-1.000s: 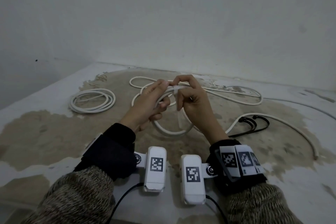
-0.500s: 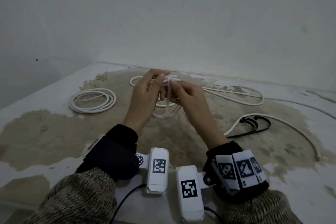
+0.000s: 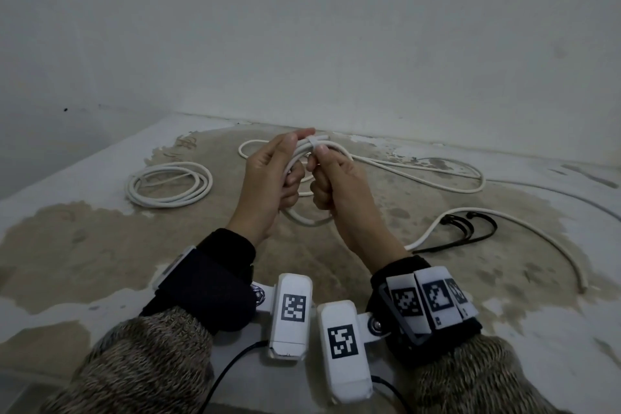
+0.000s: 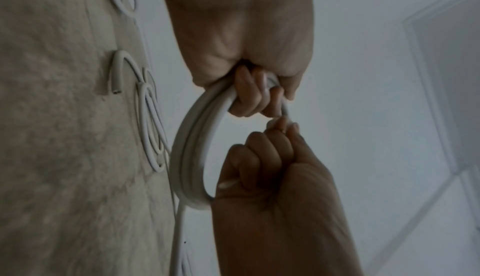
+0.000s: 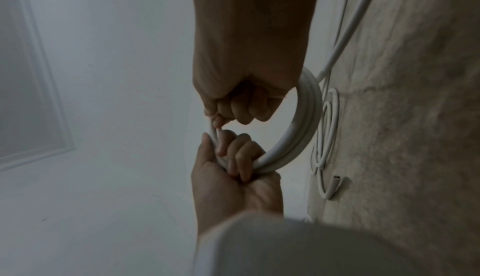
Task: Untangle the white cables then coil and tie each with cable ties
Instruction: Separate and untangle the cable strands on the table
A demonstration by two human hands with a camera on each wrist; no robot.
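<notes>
**Inspector:** State the step in hand.

**Me:** Tying. I hold the small coil of white round cable [image 3: 304, 158] up off the stained, peeling worktop [image 3: 100, 245], between both hands. My left hand [image 3: 268, 178] has its fingers curled round the bunched turns on one side. My right hand [image 3: 331, 178] is closed too, thumb and forefinger pinching at the white cable tie [image 3: 316, 141] that wraps the top of the bundle. The other fingers are folded into the palm.

**Inspector:** Is the tie locked?

**Me:** I cannot tell. The head view shows a white band across the turns, but its head and tail are hidden behind my fingertips. The wrist views show the loop hanging between the two fists, nothing finer.

**Inspector:** Position of the remaining items?

**Me:** A finished-looking coil of white cable [image 3: 169, 183] lies on the worktop to my left, well apart. A loose run of white cable [image 3: 420, 175] sprawls beyond my hands and to the right. Black cable ties [image 3: 467, 228] lie near my right wrist, beside another loose white cable [image 3: 524, 232].

**Inspector:** Next move?

**Me:** In my judgement, draw the tie snug while the left hand keeps the turns from springing apart, then set this coil down and take up the loose run.
</notes>
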